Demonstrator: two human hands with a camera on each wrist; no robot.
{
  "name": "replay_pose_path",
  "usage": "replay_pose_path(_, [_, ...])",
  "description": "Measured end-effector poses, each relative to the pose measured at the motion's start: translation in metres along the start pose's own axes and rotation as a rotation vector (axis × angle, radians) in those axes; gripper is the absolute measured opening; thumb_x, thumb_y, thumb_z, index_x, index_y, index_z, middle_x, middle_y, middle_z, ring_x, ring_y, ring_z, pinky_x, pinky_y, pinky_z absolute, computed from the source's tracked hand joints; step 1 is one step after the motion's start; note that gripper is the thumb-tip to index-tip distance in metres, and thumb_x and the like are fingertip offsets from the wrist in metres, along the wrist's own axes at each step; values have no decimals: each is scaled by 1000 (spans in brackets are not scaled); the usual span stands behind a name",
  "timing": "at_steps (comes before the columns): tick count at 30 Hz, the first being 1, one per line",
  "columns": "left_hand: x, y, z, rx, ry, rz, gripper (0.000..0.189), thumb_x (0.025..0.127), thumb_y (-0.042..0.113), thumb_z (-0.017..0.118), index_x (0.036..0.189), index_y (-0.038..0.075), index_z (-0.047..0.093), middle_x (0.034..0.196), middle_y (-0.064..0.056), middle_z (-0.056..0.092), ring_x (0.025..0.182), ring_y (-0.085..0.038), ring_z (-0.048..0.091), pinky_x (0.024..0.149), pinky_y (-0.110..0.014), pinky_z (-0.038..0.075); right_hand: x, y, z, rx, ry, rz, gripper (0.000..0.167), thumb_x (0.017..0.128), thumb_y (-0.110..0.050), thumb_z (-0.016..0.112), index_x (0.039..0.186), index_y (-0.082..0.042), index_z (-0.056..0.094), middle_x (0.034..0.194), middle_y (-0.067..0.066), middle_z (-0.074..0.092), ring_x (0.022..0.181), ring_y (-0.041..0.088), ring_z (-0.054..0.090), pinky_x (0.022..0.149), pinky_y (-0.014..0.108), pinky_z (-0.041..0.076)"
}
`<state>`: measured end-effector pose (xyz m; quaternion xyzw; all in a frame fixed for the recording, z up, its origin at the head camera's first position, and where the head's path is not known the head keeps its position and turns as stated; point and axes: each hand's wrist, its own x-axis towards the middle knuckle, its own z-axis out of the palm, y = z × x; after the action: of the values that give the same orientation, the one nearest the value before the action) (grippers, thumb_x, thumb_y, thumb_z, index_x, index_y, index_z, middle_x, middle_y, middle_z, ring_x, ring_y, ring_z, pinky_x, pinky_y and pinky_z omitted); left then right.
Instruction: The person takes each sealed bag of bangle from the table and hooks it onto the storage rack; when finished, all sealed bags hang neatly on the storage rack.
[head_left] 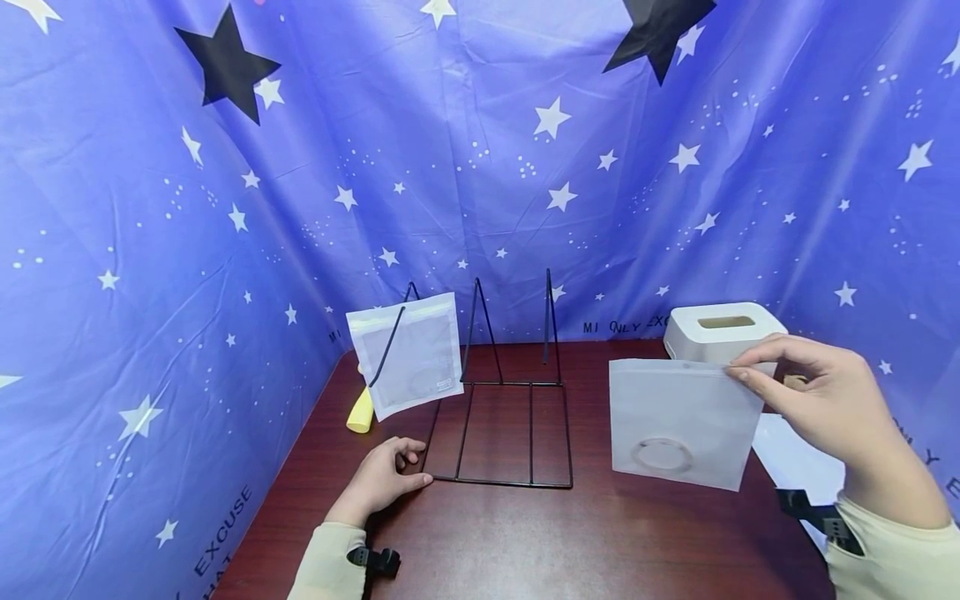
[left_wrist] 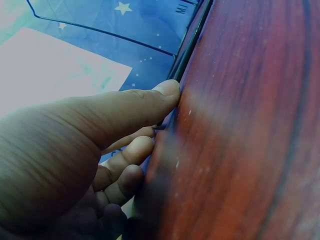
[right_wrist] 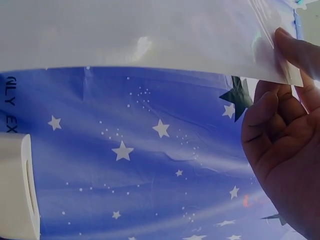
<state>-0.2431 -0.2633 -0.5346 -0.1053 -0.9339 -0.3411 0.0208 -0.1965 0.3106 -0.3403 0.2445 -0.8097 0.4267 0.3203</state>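
Observation:
The right hand (head_left: 832, 396) pinches a frosted white zip bag (head_left: 675, 400) by its upper right corner, between thumb and fingers, and the bag hangs above the right side of the table. A thin ring-shaped item, like a bracelet (head_left: 662, 454), shows through near its bottom. At the front left corner of a black wire rack (head_left: 502, 482), the left hand (head_left: 381, 482) holds the wire, thumb on the front bar and fingers curled at the side. A second frosted bag (head_left: 412, 358), with a faint round outline inside, leans tilted on the rack's left upright.
A white tissue box (head_left: 720, 329) stands at the back right. White paper (head_left: 802, 454) lies beneath the right arm. Left of the rack, a yellow tube-like item (head_left: 362, 412) lies partly behind the leaning bag. A star-patterned blue curtain (head_left: 495, 167) surrounds the reddish-brown table (head_left: 517, 542).

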Motion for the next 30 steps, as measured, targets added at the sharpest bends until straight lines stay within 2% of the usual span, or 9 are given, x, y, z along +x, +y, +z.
replay_pose_path(8, [0, -2, 0, 5, 3, 9, 47, 79, 31, 94, 119, 20, 74, 94, 12, 60, 86, -12, 56, 76, -32, 48, 1, -7, 9, 63, 29, 63, 27, 78, 23, 78, 92, 0, 78, 86, -3, 73, 50, 9, 57, 52, 18, 51])
replay_pose_path(18, [-1, -1, -1, 6, -3, 8, 47, 80, 31, 94, 120, 18, 74, 95, 11, 61, 86, -12, 56, 76, -33, 48, 2, -11, 18, 77, 55, 52, 27, 78, 23, 78, 92, 1, 78, 85, -2, 73, 50, 9, 54, 51, 19, 51])
replay_pose_path(25, [0, 1, -2, -7, -3, 5, 46, 81, 28, 94, 121, 18, 74, 96, 10, 61, 86, -13, 56, 77, -34, 48, 4, -11, 28, 133, 85, -41, 29, 74, 31, 73, 90, 7, 76, 86, 6, 73, 53, 9, 58, 50, 19, 51])
replay_pose_path(30, [0, 1, 0, -1, -2, -4, 46, 80, 29, 94, 121, 19, 74, 96, 10, 61, 86, -12, 56, 77, -34, 48, 4, -13, 33, 169, 89, -62, 31, 72, 34, 71, 90, 9, 75, 86, 7, 72, 56, 10, 61, 52, 18, 51])
